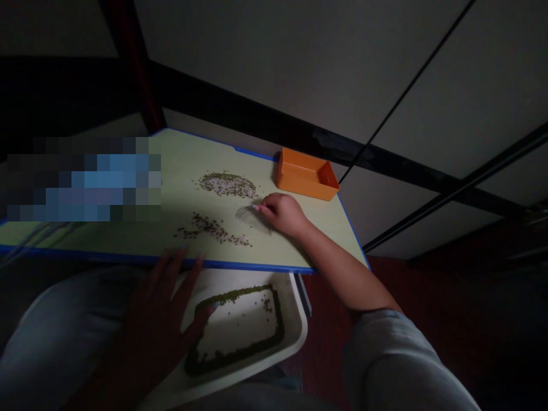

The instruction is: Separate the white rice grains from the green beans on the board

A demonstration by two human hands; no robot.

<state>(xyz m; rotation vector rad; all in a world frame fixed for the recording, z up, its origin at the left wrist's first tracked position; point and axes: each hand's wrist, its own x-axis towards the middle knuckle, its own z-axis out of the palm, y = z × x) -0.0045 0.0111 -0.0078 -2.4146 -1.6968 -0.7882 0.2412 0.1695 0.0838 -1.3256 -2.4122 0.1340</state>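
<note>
Spreading across the middle of a dim room, it's a pale yellow-green counter (182,160) with blue edging (257,266), backed by greyish panels (257,57) crossed by dark bands, a dark red floor (325,331) off to the right. Over to the right hand (282,216), coming in from the near right: fingers pinched on a thin clear piece (252,220), mid-counter, just nearer than the far heap of small grains (229,184). Its long axis looks to run left to right, the right end slightly nearer, a curved end pointing left. That heap is an oval, lengthwise left to right; the darker near scatter (212,228) slants from far left to near right. Far right, an orange box (303,187) sits lengthwise, right end a touch nearer, open side up. And the left hand (158,308)? Spread, nothing visible in its grasp, fingers pointing far at the counter's near edge; contact, I can't tell. Below, a white bin (299,337) carries green grains (278,311) banded around its base.
</note>
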